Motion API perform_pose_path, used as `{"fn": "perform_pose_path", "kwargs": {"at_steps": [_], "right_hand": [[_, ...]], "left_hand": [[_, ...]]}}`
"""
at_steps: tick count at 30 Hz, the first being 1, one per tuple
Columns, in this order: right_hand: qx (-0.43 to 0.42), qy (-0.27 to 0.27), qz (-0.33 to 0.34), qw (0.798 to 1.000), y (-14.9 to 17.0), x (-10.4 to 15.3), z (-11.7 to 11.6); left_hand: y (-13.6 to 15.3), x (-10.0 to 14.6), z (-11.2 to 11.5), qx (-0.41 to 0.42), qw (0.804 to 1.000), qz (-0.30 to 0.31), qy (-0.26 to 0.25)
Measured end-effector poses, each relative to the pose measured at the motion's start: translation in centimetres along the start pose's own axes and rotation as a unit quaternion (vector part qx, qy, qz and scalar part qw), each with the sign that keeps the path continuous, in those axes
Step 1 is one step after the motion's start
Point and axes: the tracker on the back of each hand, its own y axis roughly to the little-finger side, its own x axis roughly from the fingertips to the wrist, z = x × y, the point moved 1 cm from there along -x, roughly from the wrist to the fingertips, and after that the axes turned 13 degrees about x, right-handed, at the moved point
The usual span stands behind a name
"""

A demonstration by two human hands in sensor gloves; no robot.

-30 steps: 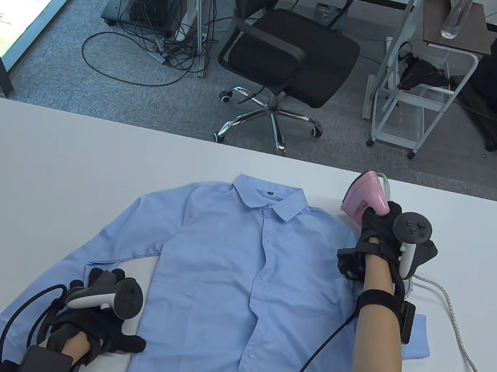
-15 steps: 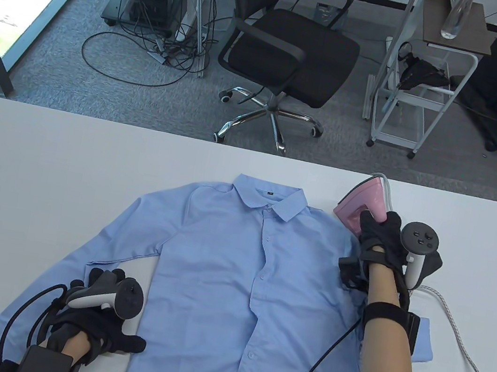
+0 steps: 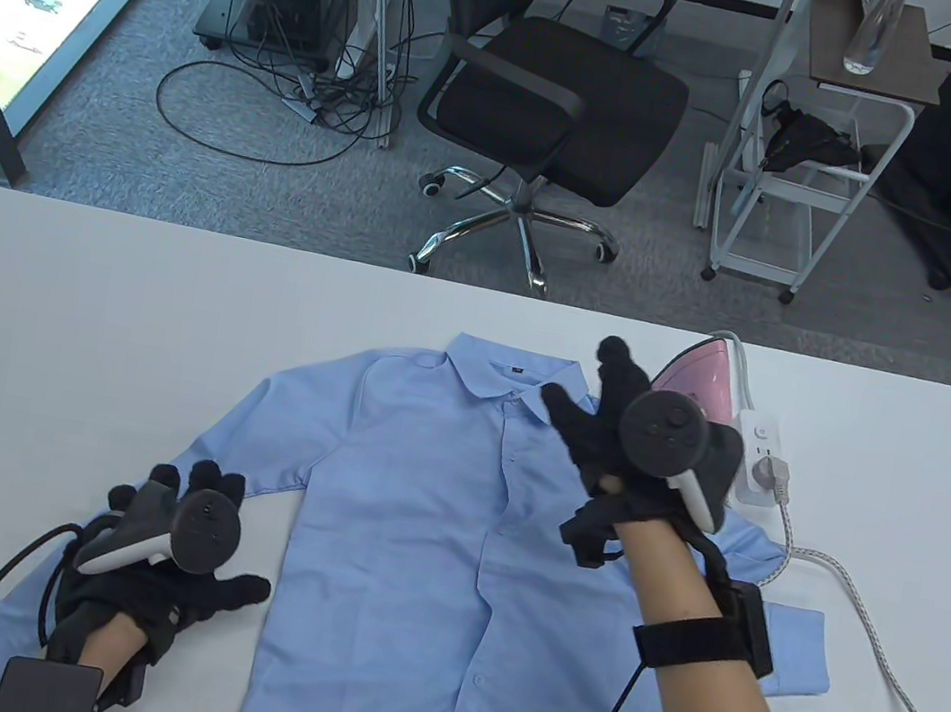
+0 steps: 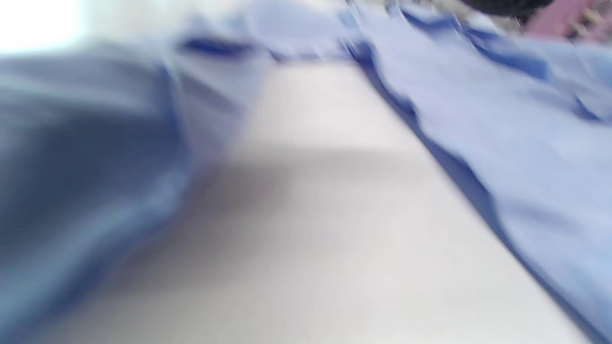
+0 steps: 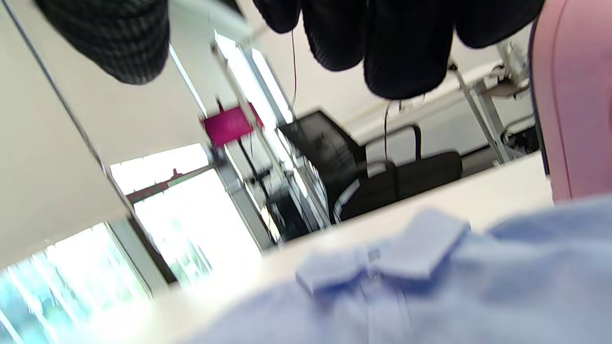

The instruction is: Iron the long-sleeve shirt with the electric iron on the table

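Observation:
A light blue long-sleeve shirt [image 3: 427,539] lies flat and buttoned on the white table [image 3: 83,309], collar at the far side. The pink iron [image 3: 703,381] stands at the shirt's right shoulder, free of any hand; it shows at the right edge of the right wrist view [image 5: 573,95]. My right hand [image 3: 601,423] is open, fingers spread, raised over the shirt's upper right chest near the collar [image 5: 382,248]. My left hand [image 3: 180,543] is open with fingers spread at the left sleeve, by the shirt's left side. The left wrist view is blurred, showing shirt cloth [image 4: 526,167] and table.
A white power strip [image 3: 759,458] lies right of the iron, with a braided cord [image 3: 887,671] looping over the table's right side. Glove cables trail from both wrists. An office chair [image 3: 554,105] and a white cart [image 3: 800,155] stand beyond the far table edge.
My right hand let go of the iron, left it standing by the right shoulder, and moved left over the chest, fingers opened. My left hand shifted slightly left and farther along the sleeve.

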Motion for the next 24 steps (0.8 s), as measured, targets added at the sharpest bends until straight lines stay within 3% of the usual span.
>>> {"fn": "perform_pose_path", "kwargs": {"at_steps": [1, 3, 6, 8, 9, 12, 14, 16, 18, 20, 24], "right_hand": [[0.039, -0.038, -0.009, 0.998, -1.1, -0.7, -1.9], [0.091, -0.097, -0.033, 0.991, -2.2, -1.8, -5.0], [0.153, -0.139, -0.104, 0.973, -1.9, -3.0, -9.3], [0.189, -0.143, -0.142, 0.961, -1.1, -3.3, -11.0], [0.226, -0.161, -0.171, 0.945, -0.4, -3.3, -12.2], [0.267, -0.215, -0.209, 0.916, 1.7, -2.8, -14.3], [0.275, -0.168, -0.198, 0.926, 2.8, -2.4, -14.3], [0.256, -0.156, -0.202, 0.932, 3.4, -1.6, -13.5], [0.209, -0.130, -0.191, 0.950, 4.1, -0.7, -12.7], [0.189, -0.135, -0.176, 0.957, 4.2, 0.5, -11.6], [0.195, -0.036, -0.132, 0.971, 4.0, 3.8, -5.4]], "left_hand": [[1.4, 0.0, -0.5, -0.001, 0.999, -0.030, -0.016], [4.1, -0.3, -0.4, 0.005, 0.996, -0.089, 0.005], [8.0, -0.5, 0.7, 0.061, 0.977, -0.172, 0.106], [9.3, -0.3, 0.9, 0.096, 0.968, -0.192, 0.127], [9.8, -0.2, 0.8, 0.104, 0.966, -0.199, 0.127], [10.4, -0.2, 0.4, 0.056, 0.966, -0.220, 0.122], [11.3, -0.4, 0.6, 0.046, 0.963, -0.238, 0.122], [12.3, -0.5, 0.7, 0.065, 0.959, -0.247, 0.119], [13.0, -0.4, 0.5, 0.077, 0.961, -0.251, 0.082], [13.6, -0.4, 0.3, 0.054, 0.965, -0.256, 0.034], [14.6, -0.4, 0.1, 0.021, 0.963, -0.268, -0.004]]}}
